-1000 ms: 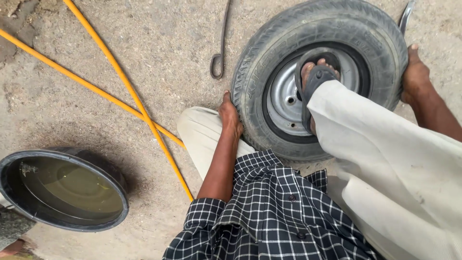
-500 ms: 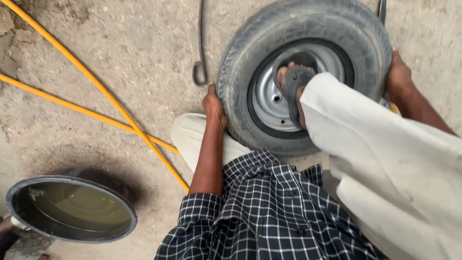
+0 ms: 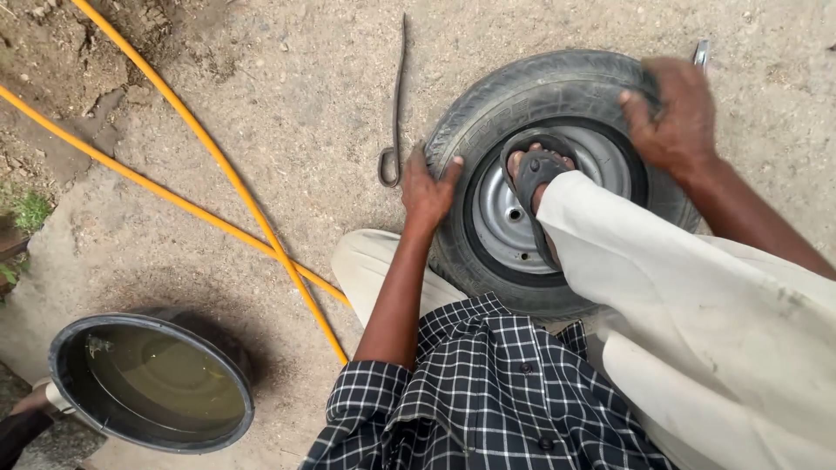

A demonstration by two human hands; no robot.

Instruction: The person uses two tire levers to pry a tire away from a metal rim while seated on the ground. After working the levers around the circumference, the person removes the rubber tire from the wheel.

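Note:
A black tyre [image 3: 514, 100] on a grey steel rim [image 3: 501, 222] lies flat on the concrete ground. My left hand [image 3: 428, 187] grips the tyre's left sidewall, fingers over its edge. On the tyre's upper right tread my right hand [image 3: 672, 113] presses down, fingers curled on the rubber. My sandalled foot [image 3: 535, 174] stands inside the rim, with a cream trouser leg [image 3: 679, 287] above it.
A thin bent metal rod with a looped end [image 3: 396, 113] lies left of the tyre. Two yellow hoses [image 3: 218, 170] cross on the ground at left. A dark round basin of murky water [image 3: 152, 383] sits at lower left. A metal tool tip [image 3: 701, 54] shows behind the tyre.
My right hand has slid from the tyre's right side up onto its top right tread. The left hand stays on the left sidewall. The view has shifted.

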